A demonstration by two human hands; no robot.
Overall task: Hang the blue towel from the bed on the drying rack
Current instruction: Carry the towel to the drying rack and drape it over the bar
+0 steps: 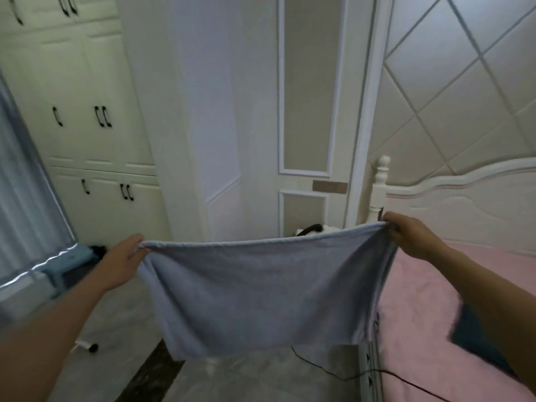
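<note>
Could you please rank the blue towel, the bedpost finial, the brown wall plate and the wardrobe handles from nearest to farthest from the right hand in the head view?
1. Blue towel: its corner is gripped in the right hand.
2. Bedpost finial: just above the hand.
3. Brown wall plate: up and leftward, on the wall.
4. Wardrobe handles: far left.

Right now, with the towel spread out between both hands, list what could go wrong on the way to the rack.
1. The blue towel hangs only from corner pinches by the left hand and right hand; a slip may drop one side.
2. Its lower edge hangs low above the floor and could drag.
3. A black cable trails across the floor by the bed, a likely trip hazard. No drying rack is visible.
</note>
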